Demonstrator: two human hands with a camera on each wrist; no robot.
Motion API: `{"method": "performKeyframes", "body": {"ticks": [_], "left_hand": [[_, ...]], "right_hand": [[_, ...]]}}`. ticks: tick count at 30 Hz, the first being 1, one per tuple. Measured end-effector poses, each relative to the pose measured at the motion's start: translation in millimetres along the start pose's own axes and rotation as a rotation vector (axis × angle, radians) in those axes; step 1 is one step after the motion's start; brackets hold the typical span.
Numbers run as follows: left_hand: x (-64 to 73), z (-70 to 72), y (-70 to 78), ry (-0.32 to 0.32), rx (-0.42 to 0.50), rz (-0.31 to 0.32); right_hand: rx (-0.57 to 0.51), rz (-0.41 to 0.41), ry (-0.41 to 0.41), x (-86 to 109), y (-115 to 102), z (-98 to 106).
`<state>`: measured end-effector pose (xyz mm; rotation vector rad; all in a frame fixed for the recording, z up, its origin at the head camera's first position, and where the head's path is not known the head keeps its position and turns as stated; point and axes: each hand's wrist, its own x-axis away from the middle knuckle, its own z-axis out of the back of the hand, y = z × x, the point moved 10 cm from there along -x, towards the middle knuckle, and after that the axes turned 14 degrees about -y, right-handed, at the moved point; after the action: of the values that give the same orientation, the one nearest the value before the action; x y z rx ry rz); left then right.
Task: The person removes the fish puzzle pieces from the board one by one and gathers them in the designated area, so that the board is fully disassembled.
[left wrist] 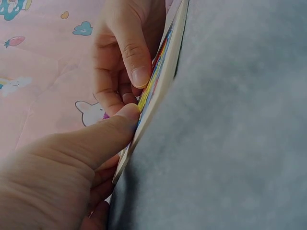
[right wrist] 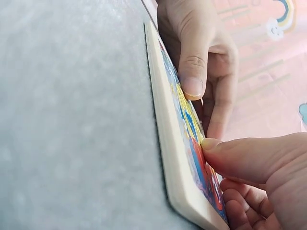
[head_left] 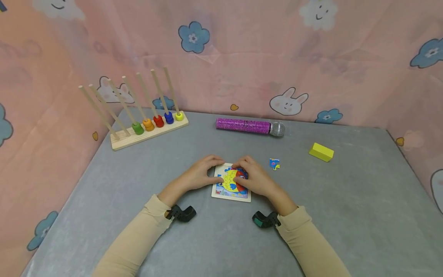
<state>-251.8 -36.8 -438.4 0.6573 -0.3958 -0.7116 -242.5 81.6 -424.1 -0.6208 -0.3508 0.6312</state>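
- Surface: grey; its far edge meets a pink patterned cloth.
- Puzzle: wooden-rimmed picture in yellow, red and blue, lying face up near the middle of the surface, well apart from the far edge; both hands flank it.
- Spacing: the purple microphone lies along the far edge; the peg rack stands far left; the puzzle piece lies near the right hand, on its far right; the yellow block lies farther right.
- Left hand: fingers grasp the puzzle's left side, thumb upon the picture, the others bent at the rim.
- Right hand: fingers curled, grasping the puzzle's far right part; thumb upon the picture, a short gap from the left thumb.
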Motion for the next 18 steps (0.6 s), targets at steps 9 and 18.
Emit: {"method": "performKeyframes", "body": {"ticks": [9, 18], "left_hand": [[0.8, 0.1, -0.7, 0.003, -0.01, -0.001], [-0.2, -0.5, -1.5, -0.002, -0.005, 0.004]], "right_hand": [[-0.037, -0.031, -0.028, -0.9, -0.1, -1.4], [-0.088, -0.029, -0.019, -2.1, 2.4, -2.5]]}}
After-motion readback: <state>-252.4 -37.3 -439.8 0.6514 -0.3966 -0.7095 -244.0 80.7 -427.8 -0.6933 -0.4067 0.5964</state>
